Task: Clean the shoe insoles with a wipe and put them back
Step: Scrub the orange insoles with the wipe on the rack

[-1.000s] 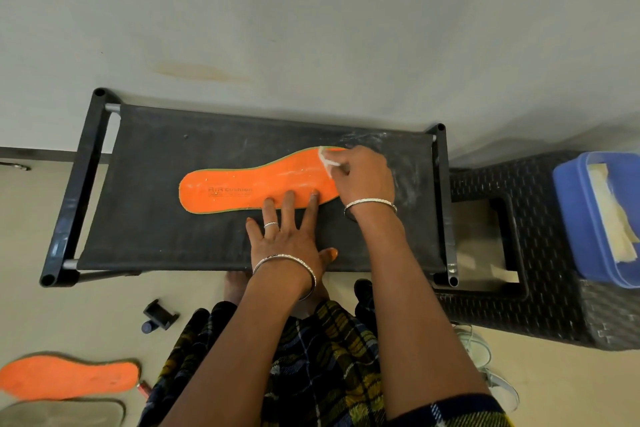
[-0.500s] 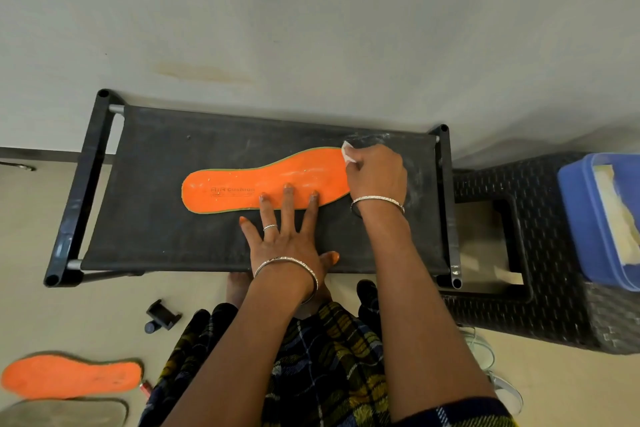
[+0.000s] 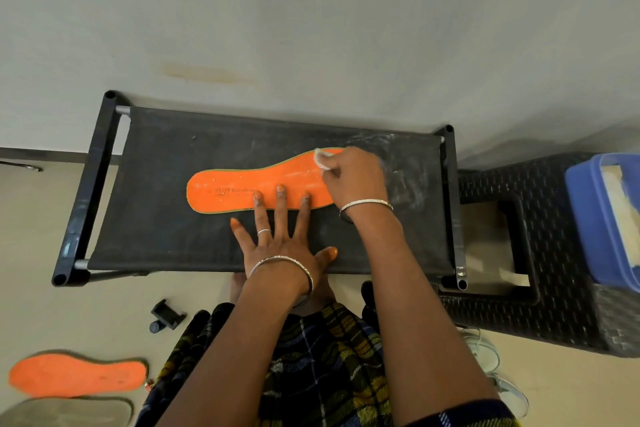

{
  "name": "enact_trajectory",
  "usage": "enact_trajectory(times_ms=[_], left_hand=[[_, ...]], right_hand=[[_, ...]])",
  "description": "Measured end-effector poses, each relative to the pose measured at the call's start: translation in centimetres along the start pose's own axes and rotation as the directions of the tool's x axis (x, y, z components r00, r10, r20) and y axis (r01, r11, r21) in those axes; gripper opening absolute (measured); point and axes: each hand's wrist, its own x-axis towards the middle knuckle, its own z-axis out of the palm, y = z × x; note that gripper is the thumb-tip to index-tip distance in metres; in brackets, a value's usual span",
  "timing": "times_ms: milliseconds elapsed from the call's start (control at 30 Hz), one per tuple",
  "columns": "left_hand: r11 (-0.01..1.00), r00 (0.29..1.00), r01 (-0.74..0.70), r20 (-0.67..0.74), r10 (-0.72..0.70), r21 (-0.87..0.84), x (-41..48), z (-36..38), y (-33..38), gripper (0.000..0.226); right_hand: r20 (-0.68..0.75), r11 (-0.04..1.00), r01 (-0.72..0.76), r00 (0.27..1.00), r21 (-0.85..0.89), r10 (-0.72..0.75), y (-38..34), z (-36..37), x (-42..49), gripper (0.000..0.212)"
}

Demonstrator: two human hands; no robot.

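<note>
An orange insole (image 3: 239, 188) lies flat on the black fabric stool (image 3: 162, 229), heel to the left. My left hand (image 3: 280, 239) rests flat on the stool with straight fingers, three fingertips pressing the insole's near edge. My right hand (image 3: 353, 177) pinches a small white wipe (image 3: 322, 160) against the insole's toe end. A second orange insole (image 3: 76, 376) lies on the floor at the lower left, above a grey insole (image 3: 65, 412) partly cut off by the frame edge.
A black woven stool (image 3: 554, 288) stands to the right, carrying a blue tub (image 3: 595, 218) with pale cloths inside. A white shoe (image 3: 498, 374) sits on the floor at my right. A small black clip (image 3: 166, 315) lies on the floor near the stool's front.
My right hand slid the wipe out to the toe tip, then back a little left along the far edge. My left hand stays pressed on the insole.
</note>
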Motion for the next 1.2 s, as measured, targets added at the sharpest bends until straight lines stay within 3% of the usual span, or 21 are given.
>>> enact_trajectory(times_ms=[67, 233, 433, 533, 600, 667, 767, 833, 933, 967, 1033, 1133, 1200], left_hand=[[1.0, 1.0, -0.004, 0.015, 0.004, 0.009, -0.1, -0.1, 0.0, 0.091], [0.997, 0.994, -0.061, 0.097, 0.057, 0.044, -0.1, -0.1, -0.4, 0.096], [0.991, 0.991, -0.101, 0.098, 0.092, 0.091, -0.2, -0.3, -0.9, 0.09], [0.984, 0.985, -0.149, 0.107, 0.138, 0.098, -0.4, -0.4, -1.0, 0.086], [0.981, 0.979, -0.172, 0.124, 0.16, 0.094, -0.4, -0.5, -1.1, 0.084], [0.978, 0.979, -0.181, 0.115, 0.169, 0.101, -0.3, -0.5, -1.4, 0.082], [0.978, 0.982, -0.183, 0.076, 0.175, 0.105, -0.1, -0.3, -1.6, 0.08], [0.98, 0.984, -0.179, 0.026, 0.177, 0.082, 0.1, -0.3, -1.4, 0.077], [0.984, 0.985, -0.17, -0.018, 0.171, 0.05, 0.3, -0.4, -1.0, 0.076], [0.985, 0.986, -0.166, -0.021, 0.166, 0.038, 0.3, -0.4, -0.9, 0.076], [0.987, 0.987, -0.161, -0.025, 0.162, 0.024, 0.4, -0.3, -0.6, 0.077], [0.987, 0.987, -0.157, -0.017, 0.158, 0.024, 0.3, -0.2, -0.4, 0.079], [0.988, 0.989, -0.149, -0.012, 0.15, 0.03, 0.3, -0.1, -0.5, 0.081]], right_hand=[[0.018, 0.999, 0.035, 0.999, 0.006, -0.035, -0.3, 0.1, 0.1, 0.03], [-0.149, 0.965, -0.263, 0.954, 0.003, 0.261, 1.4, -1.1, 0.5, 0.029], [0.069, 1.0, 0.03, 0.997, 0.006, -0.031, -0.3, 0.0, 0.2, 0.032], [-0.048, 0.987, -0.159, 0.986, 0.03, 0.161, 0.1, -0.9, 0.3, 0.029], [-0.142, 0.948, -0.319, 0.938, 0.012, 0.317, 0.8, -1.4, 0.3, 0.028], [-0.151, 0.943, -0.332, 0.931, 0.022, 0.332, 0.9, -1.4, 0.3, 0.027], [-0.17, 0.966, -0.239, 0.953, 0.099, 0.253, 0.1, -1.2, 0.0, 0.03], [-0.316, 0.948, -0.229, 0.903, 0.22, 0.291, 0.0, -1.8, 0.0, 0.031], [-0.556, 0.91, -0.257, 0.727, 0.324, 0.403, 0.4, -2.9, 0.2, 0.028], [-0.588, 0.913, -0.258, 0.702, 0.317, 0.402, 0.5, -2.9, 0.3, 0.028], [-0.555, 0.937, -0.235, 0.759, 0.257, 0.342, 0.5, -2.4, 0.4, 0.03], [-0.336, 0.98, -0.135, 0.925, 0.149, 0.179, 0.7, -0.8, 0.4, 0.033], [-0.227, 0.987, -0.109, 0.965, 0.117, 0.133, 0.5, -0.4, 0.3, 0.033]])
